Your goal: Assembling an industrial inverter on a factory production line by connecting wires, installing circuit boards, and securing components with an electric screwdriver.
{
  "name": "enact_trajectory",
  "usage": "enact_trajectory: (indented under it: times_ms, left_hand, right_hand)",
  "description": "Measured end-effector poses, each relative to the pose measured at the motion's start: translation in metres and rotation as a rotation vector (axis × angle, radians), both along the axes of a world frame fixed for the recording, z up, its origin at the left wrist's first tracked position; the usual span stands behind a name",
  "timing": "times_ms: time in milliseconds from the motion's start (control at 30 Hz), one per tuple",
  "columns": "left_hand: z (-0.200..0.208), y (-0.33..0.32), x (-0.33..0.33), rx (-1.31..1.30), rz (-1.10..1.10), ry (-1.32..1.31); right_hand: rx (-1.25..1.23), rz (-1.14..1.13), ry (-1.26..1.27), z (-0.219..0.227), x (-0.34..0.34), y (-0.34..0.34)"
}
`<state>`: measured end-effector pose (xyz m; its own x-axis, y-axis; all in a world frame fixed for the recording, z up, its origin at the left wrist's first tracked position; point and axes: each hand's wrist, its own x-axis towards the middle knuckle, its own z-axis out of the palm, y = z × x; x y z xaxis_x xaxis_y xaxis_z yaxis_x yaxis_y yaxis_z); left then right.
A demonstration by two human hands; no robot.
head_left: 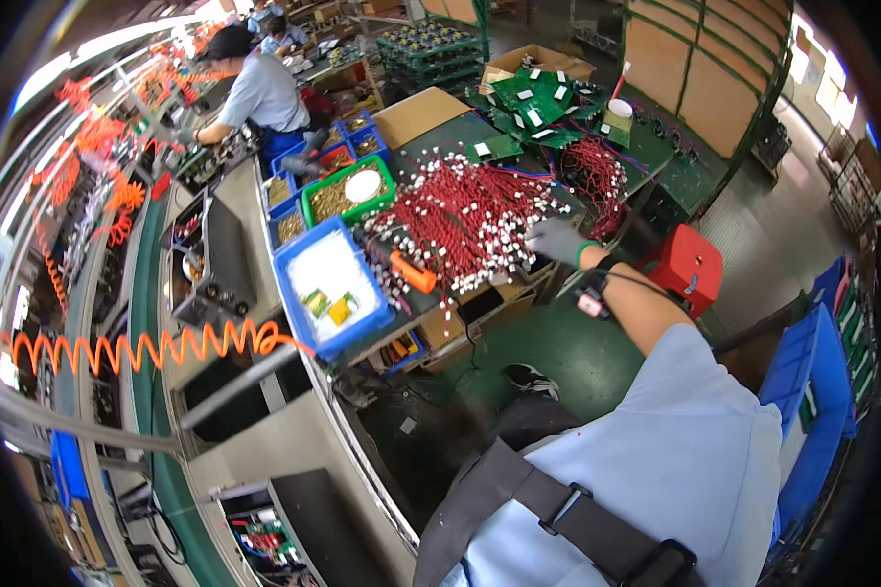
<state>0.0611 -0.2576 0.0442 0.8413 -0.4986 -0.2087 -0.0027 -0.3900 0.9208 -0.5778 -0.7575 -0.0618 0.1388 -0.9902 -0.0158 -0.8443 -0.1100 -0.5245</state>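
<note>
My right hand point(557, 242), in a grey glove, is at the right edge of a large heap of red wire harnesses point(470, 210) with white plugs. Its fingers are curled down onto the wire ends there; exactly what lies between them is hard to make out. A black band and a dark cord are on that wrist. My left hand is out of view. An orange-handled tool point(413, 272) lies at the heap's near left edge. Beside it stands a blue tray point(282, 256) with white material and small yellow-green parts. Behind that is a green bin point(390, 184) of brass-coloured small parts with a white round lid.
Green circuit boards point(533, 103) are piled at the table's far end, near brown cardboard point(416, 119). A red stool point(690, 266) stands to the right. Leftward runs a conveyor line point(147, 333) with black-cased units and an orange coiled hose point(166, 344). A co-worker point(269, 93) works beyond.
</note>
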Motion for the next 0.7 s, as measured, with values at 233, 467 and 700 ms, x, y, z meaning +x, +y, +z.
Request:
enact_trajectory:
  times_ms: [233, 467, 700]
  left_hand:
    - [0.058, -0.137, -0.157, -0.054, 0.198, -0.664]
    - [0.096, -0.307, -0.298, 0.290, -0.292, -0.507]
    - [0.098, -0.360, -0.308, 0.457, -0.572, -0.982]
  right_hand:
    - [-0.002, -0.411, -0.062, -0.069, -0.208, -0.126]
    - [-0.058, -0.396, 0.121, -0.132, -0.248, -0.196]
    - [0.037, -0.475, 0.334, -0.113, -0.229, -0.204]
